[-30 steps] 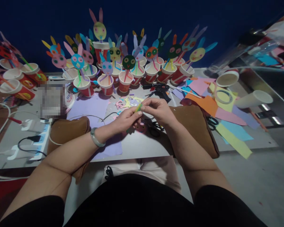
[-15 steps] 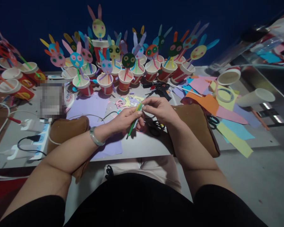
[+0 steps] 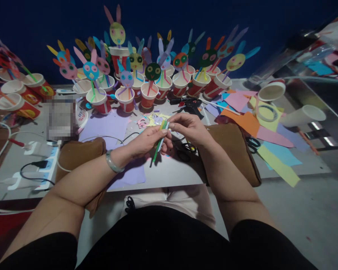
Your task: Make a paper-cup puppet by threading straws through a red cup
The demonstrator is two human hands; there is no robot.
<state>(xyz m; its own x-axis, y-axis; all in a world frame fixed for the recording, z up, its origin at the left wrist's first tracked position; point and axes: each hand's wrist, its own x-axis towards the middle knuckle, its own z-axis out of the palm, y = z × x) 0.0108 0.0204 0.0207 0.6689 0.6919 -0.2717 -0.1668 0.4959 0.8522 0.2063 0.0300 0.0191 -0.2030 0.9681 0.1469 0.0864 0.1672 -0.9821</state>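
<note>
Since a second ago, the green straw (image 3: 156, 153) has come into clear view below the left hand (image 3: 146, 142), its lower end slanting down toward the table (image 3: 174, 174), and a pale stick (image 3: 162, 138) now shows along its right side. The two hands stay close together, in almost the same place.

The left hand is closed in a pinch, its thumb laid over the upper part of the green straw, close to a yellow strip (image 3: 161, 125) that pokes out above the thumb. The curled fingers sit behind and beneath, partly hidden. The right hand (image 3: 192, 130) has its thumb and forefinger drawn together on the upper end of the pale stick, with barely any gap between the tips; its other fingers bend inward, and what they touch cannot be told. All three slim pieces lie side by side, held above the table.

Just beyond the hands lie paper scraps (image 3: 150, 120), with purple paper (image 3: 105, 127) to the left. A brown cushion (image 3: 232, 155) rests under the right forearm. A bangle (image 3: 113, 162) circles the left wrist. Farther back stand paper cups (image 3: 150, 98) bearing rabbit faces.
</note>
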